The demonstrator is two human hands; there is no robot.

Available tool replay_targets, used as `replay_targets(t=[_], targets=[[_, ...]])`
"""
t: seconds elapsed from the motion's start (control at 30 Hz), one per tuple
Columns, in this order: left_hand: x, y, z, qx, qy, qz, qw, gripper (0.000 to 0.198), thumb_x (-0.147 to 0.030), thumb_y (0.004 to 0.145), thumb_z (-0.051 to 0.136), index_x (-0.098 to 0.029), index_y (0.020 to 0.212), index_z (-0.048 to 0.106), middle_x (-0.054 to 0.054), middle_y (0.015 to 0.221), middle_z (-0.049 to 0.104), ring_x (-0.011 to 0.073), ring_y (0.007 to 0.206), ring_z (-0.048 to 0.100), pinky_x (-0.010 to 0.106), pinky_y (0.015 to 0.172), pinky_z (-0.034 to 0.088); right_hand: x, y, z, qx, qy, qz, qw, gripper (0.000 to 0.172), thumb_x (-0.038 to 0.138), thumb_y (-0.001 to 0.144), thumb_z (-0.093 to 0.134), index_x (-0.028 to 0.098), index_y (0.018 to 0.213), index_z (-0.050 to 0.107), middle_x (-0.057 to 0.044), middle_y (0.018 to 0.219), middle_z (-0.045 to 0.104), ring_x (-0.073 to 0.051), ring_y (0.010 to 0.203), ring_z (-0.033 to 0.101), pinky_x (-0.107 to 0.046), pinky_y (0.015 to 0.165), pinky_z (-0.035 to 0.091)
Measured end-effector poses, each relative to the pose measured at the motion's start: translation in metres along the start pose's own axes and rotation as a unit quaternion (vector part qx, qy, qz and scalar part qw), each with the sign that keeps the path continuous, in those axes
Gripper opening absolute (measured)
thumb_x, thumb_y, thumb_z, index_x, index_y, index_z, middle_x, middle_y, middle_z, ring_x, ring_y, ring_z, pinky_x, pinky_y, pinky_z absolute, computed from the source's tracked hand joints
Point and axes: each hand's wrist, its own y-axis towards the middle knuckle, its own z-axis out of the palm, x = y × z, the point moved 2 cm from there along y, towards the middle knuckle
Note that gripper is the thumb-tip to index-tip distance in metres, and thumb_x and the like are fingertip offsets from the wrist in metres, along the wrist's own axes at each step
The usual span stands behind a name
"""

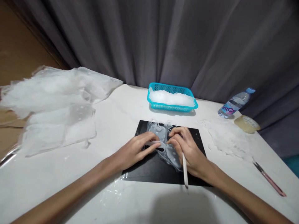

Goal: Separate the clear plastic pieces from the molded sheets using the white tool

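A thin, translucent molded plastic sheet [156, 132] with cut-outs and rounded raised shapes lies over a black mat [149, 172]. My left hand [142, 144] is closed on a strip of this sheet, pinched between thumb and fingers. On the sheet's right side, my right hand [185, 146] has its fingers curled, with the fingertips at the plastic. A slim white pen-shaped tool [185, 169] is tucked in that same hand, its dark tip pointing down toward me. The right fingers hide part of the sheet.
Behind the mat stands a blue basket [173, 109] of white translucent pieces. Piled plastic sheets [58, 93] cover the table's left. At right are thin plastic scraps [226, 137], a water bottle [235, 104], a roll of tape [247, 123] and pink-handled tweezers or scissors [268, 179].
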Motion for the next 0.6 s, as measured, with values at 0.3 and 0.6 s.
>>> replay_targets(t=[0.3, 0.6], targets=[[-0.003, -0.001, 0.005, 0.011, 0.047, 0.033, 0.998, 0.019, -0.034, 0.108, 0.046, -0.020, 0.105, 0.058, 0.004, 0.097, 0.066, 0.0188, 0.088, 0.065, 0.031, 0.078, 0.048, 0.007, -0.011, 0.019, 0.051, -0.146, -0.020, 0.988, 0.017, 0.024, 0.106, 0.049, 0.020, 0.092, 0.057, -0.005, 0.085, 0.065, -0.021, 0.080, 0.059, -0.034, 0.072, 0.047], [-0.001, 0.003, 0.008, 0.005, 0.110, 0.099, 0.989, 0.021, -0.032, 0.109, 0.048, -0.021, 0.114, 0.064, 0.007, 0.112, 0.067, 0.0220, 0.106, 0.064, 0.036, 0.095, 0.050, 0.011, -0.013, 0.007, 0.079, -0.152, -0.034, 0.985, 0.017, 0.012, 0.102, 0.048, 0.018, 0.102, 0.064, -0.009, 0.093, 0.066, -0.025, 0.088, 0.056, -0.039, 0.076, 0.048]])
